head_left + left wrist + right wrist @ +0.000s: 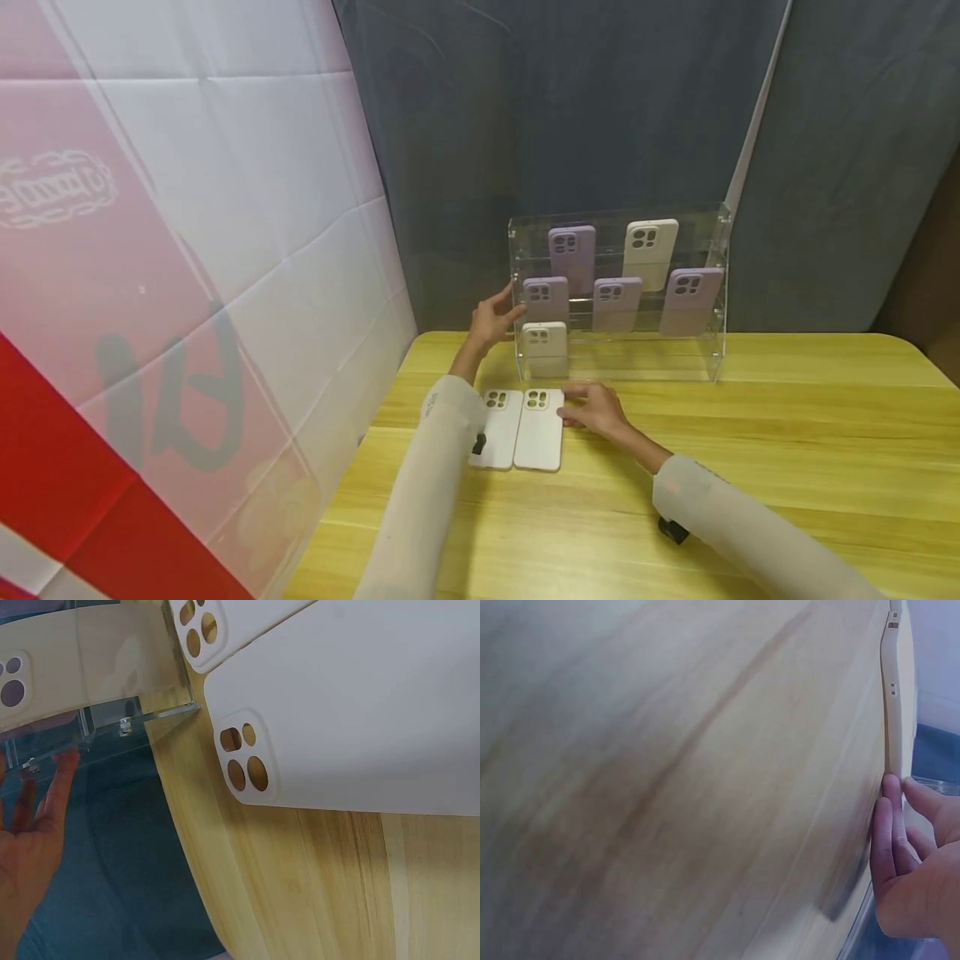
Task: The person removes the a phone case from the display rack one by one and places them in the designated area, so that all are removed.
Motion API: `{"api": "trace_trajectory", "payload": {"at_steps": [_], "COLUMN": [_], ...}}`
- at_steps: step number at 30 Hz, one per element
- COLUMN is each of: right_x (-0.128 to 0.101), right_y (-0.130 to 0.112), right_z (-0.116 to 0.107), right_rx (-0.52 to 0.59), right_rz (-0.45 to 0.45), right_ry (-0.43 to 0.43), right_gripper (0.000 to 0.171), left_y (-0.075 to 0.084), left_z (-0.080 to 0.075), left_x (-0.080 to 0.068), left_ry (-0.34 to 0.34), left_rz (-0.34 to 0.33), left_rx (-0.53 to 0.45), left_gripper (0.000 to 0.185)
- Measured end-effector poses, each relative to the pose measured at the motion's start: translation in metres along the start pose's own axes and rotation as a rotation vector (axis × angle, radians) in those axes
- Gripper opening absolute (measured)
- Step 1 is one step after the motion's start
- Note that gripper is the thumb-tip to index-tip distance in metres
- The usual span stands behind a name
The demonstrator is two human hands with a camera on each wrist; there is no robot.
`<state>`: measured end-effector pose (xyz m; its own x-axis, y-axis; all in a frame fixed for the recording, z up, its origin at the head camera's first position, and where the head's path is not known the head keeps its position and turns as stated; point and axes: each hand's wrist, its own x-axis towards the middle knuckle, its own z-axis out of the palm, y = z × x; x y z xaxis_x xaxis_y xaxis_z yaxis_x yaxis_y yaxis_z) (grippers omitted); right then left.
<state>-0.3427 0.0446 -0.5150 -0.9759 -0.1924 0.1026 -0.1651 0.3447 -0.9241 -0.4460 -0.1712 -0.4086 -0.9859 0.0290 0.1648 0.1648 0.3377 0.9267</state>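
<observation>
White phone case (539, 429) touched by right hand's (592, 410) relaxed fingers, left hand (492, 320) spread against acrylic rack (720, 350)

On the table (750, 467) an acrylic display rack (716, 283) stands at the back edge, phone cases on its tiers. Before its left end lie two phone cases (538, 429) side by side — touching.

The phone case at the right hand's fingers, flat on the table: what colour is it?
White. The phone case shows best in the head view.
</observation>
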Motion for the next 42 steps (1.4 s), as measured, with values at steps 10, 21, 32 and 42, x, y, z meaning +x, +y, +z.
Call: {"api": "trace_trajectory", "payload": {"at_steps": [10, 21, 32, 42], "right_x": [-0.002, -0.001, 0.004, 0.016], "right_y": [0.005, 0.002, -0.004, -0.017], "right_z": [-0.003, -0.012, -0.028, -0.036], "right_rx": [0.023, -0.048, -0.027, -0.122], "right_rz": [-0.045, -0.086, -0.135, -0.196], "right_ry": [-0.017, 0.011, 0.012, 0.056], "right_gripper": [0.047, 0.051, 0.047, 0.042], "left_y": [-0.006, -0.004, -0.001, 0.0], "left_z": [0.004, 0.004, 0.002, 0.0], "left_x": [0.002, 0.0, -0.003, -0.002], "left_ry": [0.004, -0.006, -0.001, 0.004], "left_rz": [-0.015, -0.01, 0.0, 0.005], "left_rx": [-0.001, -0.006, -0.002, 0.001], "left_gripper": [0.063, 0.063, 0.062, 0.063]}}
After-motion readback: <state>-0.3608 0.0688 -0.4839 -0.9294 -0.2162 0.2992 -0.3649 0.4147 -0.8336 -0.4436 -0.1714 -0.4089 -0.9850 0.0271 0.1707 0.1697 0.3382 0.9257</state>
